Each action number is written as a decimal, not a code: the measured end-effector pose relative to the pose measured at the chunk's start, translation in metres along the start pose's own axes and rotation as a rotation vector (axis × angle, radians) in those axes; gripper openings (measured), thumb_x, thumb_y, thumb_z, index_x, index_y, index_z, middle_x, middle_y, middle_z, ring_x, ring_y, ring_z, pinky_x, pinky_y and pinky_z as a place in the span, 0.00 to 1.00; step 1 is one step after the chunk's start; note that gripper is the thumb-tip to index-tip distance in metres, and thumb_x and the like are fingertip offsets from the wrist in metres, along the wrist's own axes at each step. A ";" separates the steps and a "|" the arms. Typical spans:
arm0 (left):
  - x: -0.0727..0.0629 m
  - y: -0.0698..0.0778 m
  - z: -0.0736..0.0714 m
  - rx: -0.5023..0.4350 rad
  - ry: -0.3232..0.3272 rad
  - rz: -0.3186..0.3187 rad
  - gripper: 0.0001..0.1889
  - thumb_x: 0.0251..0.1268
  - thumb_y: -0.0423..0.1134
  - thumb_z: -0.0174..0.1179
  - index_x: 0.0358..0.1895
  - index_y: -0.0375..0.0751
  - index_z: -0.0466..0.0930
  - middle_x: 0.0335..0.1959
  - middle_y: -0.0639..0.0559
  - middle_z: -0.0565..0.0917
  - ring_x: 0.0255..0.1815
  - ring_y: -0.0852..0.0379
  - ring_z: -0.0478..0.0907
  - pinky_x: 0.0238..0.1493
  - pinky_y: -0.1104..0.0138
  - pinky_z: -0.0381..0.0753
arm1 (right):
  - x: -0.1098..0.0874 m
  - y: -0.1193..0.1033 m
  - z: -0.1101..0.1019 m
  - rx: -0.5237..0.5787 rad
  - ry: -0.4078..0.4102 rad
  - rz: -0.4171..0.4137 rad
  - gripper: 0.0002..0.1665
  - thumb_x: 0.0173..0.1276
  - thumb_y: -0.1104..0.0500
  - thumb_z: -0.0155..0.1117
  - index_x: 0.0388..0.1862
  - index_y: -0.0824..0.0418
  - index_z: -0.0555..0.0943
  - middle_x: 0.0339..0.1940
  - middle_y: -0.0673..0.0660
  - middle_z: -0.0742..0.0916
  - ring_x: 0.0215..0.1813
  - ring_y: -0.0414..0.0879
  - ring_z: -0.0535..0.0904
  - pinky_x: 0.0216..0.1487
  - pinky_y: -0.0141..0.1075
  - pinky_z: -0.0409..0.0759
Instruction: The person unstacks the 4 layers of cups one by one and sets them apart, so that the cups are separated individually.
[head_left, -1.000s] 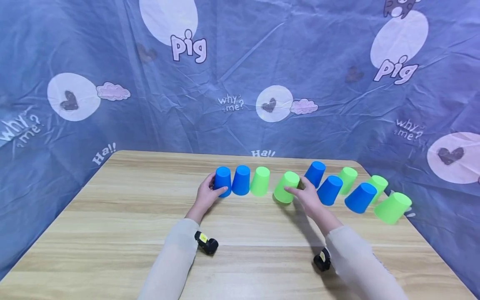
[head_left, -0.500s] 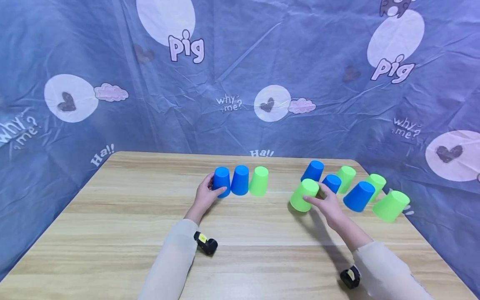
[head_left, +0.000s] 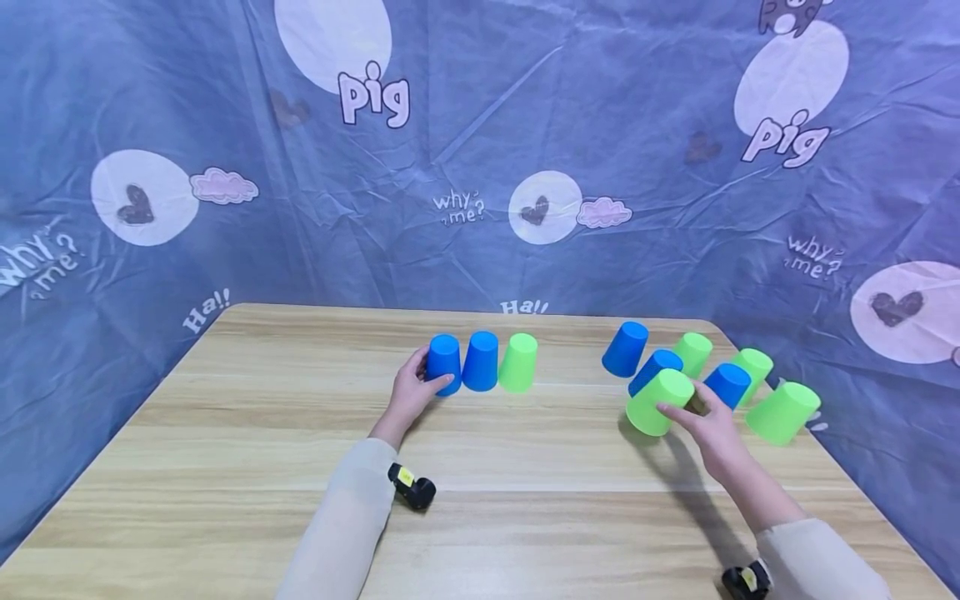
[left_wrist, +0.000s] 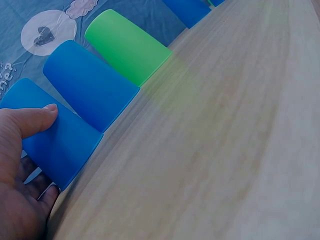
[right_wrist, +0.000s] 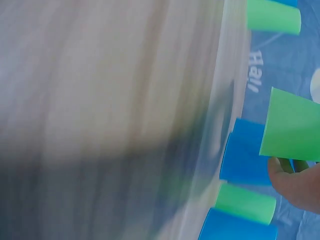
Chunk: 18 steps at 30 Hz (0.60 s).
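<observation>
The right hand (head_left: 708, 425) pinches a held green cup (head_left: 647, 408), thumb on the near side — narrow end up, long axis roughly upright, the rim apparently clear of the surface (head_left: 525, 500). This cup lies on the right hand's left side; the left hand (head_left: 411, 392), well apart, is the farther of the two. Just beyond the held cup stands a partly hidden blue cup (head_left: 652, 365). The left hand — thumb and fingers partly spread — grips the end blue cup (head_left: 444, 367), an upright green cup (head_left: 518, 363) standing farther to its right.
</observation>
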<state>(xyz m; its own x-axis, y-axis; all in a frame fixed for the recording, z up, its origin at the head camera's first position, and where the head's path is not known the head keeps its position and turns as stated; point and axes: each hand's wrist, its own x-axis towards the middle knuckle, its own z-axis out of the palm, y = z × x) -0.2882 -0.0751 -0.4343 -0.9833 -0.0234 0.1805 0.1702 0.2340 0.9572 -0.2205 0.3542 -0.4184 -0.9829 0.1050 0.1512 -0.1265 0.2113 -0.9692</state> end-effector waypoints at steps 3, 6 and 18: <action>0.000 0.000 0.000 0.004 -0.001 -0.008 0.33 0.51 0.38 0.62 0.62 0.39 0.58 0.58 0.40 0.64 0.58 0.45 0.60 0.55 0.53 0.60 | -0.003 0.006 -0.012 0.065 0.017 -0.016 0.35 0.52 0.56 0.66 0.59 0.58 0.65 0.48 0.49 0.75 0.49 0.37 0.69 0.44 0.22 0.68; 0.000 0.000 0.000 0.002 -0.001 -0.014 0.33 0.51 0.38 0.62 0.62 0.39 0.58 0.59 0.40 0.64 0.58 0.45 0.60 0.56 0.54 0.60 | -0.008 0.008 -0.023 0.108 0.022 -0.031 0.33 0.54 0.58 0.64 0.58 0.59 0.64 0.48 0.49 0.75 0.48 0.36 0.70 0.43 0.22 0.69; 0.001 -0.002 0.000 0.001 -0.001 -0.009 0.33 0.51 0.38 0.61 0.62 0.40 0.59 0.58 0.41 0.64 0.58 0.45 0.61 0.56 0.54 0.60 | -0.027 0.015 -0.068 0.187 0.171 -0.065 0.25 0.55 0.68 0.61 0.52 0.57 0.70 0.41 0.45 0.78 0.43 0.32 0.73 0.39 0.19 0.70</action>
<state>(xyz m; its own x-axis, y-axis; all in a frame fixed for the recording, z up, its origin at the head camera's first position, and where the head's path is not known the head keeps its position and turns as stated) -0.2898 -0.0754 -0.4360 -0.9849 -0.0243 0.1713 0.1609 0.2346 0.9587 -0.1870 0.4208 -0.4240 -0.9369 0.2635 0.2297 -0.2268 0.0418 -0.9730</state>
